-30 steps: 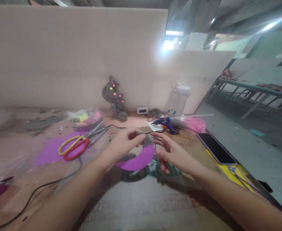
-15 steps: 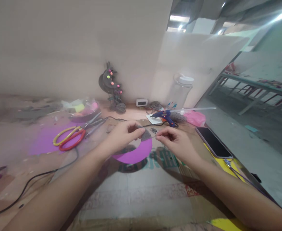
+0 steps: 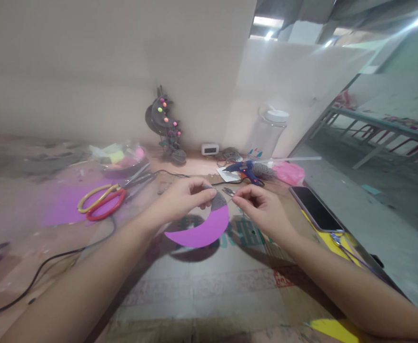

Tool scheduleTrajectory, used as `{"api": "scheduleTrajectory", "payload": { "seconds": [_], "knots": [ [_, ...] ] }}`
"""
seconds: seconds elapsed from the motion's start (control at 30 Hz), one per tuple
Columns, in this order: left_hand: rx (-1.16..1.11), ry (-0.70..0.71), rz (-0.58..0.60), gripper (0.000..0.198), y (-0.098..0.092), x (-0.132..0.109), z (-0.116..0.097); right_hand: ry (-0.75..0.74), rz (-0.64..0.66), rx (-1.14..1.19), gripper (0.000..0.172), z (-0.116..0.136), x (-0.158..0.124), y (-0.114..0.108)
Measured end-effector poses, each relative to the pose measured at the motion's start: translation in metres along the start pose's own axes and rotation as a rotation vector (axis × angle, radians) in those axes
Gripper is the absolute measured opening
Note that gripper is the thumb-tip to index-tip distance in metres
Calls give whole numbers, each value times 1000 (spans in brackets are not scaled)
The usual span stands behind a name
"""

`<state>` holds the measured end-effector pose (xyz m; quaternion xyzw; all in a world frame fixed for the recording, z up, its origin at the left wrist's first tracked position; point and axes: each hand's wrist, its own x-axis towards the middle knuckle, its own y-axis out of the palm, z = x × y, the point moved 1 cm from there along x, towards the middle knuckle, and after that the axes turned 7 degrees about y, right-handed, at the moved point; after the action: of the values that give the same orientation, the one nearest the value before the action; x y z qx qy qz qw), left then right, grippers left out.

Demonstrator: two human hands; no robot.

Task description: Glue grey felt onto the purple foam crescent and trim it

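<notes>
A purple crescent cutout (image 3: 204, 232) hangs over the cardboard, its upper end wrapped in grey yarn (image 3: 219, 200). My left hand (image 3: 192, 194) pinches that wrapped end between thumb and fingers. To the right of it, my right hand (image 3: 254, 201) is closed in a pinch on a thin strand that runs toward the crescent's edge. The strand looks like the same grey yarn. Just behind the right fingertips lie small snips (image 3: 227, 191). The lower purple part is bare and tapers to a point at the left.
Red-and-yellow scissors (image 3: 105, 202) lie at left by a bowl of pompoms (image 3: 123, 162). At the back stand a decorated grey crescent (image 3: 164, 119), a small clock (image 3: 209, 149) and a bottle (image 3: 269, 133). A blue glue gun (image 3: 246, 170) and a phone (image 3: 316, 208) lie at right.
The crescent has tilted and dropped slightly, showing more of its purple tip. My right hand has moved slightly right, away from the crescent. My left hand keeps its pinch.
</notes>
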<state>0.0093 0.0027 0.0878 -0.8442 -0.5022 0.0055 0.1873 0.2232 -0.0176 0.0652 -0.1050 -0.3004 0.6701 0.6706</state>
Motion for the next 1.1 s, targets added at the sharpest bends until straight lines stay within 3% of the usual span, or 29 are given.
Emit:
{"api": "scheduleTrajectory", "payload": {
  "seconds": [0.3,0.47,0.7,0.83,0.9,1.1],
  "knots": [
    [-137,-21,90,25,-1,-2,-2,-7,72,99,17,3,-2,2],
    [-62,8,31,27,-3,-1,-6,27,137,137,21,2,4,-1],
    [68,13,-54,28,-5,0,-5,-66,-117,319,30,1,6,-12],
    [213,38,-90,27,-7,0,-4,-67,-180,317,13,4,3,-16],
    [237,43,-93,27,-7,0,-5,-39,-113,254,10,6,1,-14],
    [197,45,-91,27,-5,0,-8,-100,156,8,32,11,-8,-8]
  ]
}}
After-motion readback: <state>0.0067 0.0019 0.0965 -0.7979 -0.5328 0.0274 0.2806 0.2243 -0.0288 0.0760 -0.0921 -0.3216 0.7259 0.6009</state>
